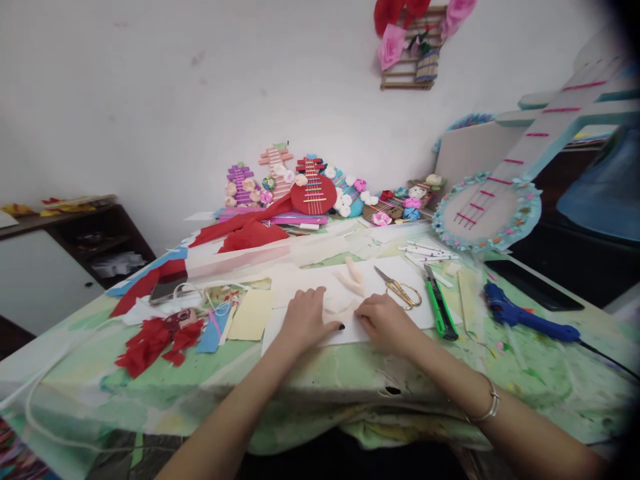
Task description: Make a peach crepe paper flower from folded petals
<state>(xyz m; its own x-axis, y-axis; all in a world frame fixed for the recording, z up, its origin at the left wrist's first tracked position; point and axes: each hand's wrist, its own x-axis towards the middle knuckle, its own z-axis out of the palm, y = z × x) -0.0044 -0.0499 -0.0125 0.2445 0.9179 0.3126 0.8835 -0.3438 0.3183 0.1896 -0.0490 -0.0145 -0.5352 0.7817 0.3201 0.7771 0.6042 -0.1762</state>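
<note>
My left hand (306, 320) lies palm down with its fingers stretched out on a white sheet (345, 280), beside a pale cream piece of craft material (341, 305). My right hand (384, 323) rests curled at the other side of that piece, fingers bent on its edge. More pale cream strips (354, 275) lie just beyond on the sheet. Gold-handled scissors (400, 288) sit right of my right hand.
A green utility knife (440, 305) and a blue glue gun (523, 317) lie to the right. Red paper scraps (153, 340) and a yellow card (251, 315) lie left. Small craft guitars and flowers (313, 190) crowd the back; a large guitar model (493, 203) leans at right.
</note>
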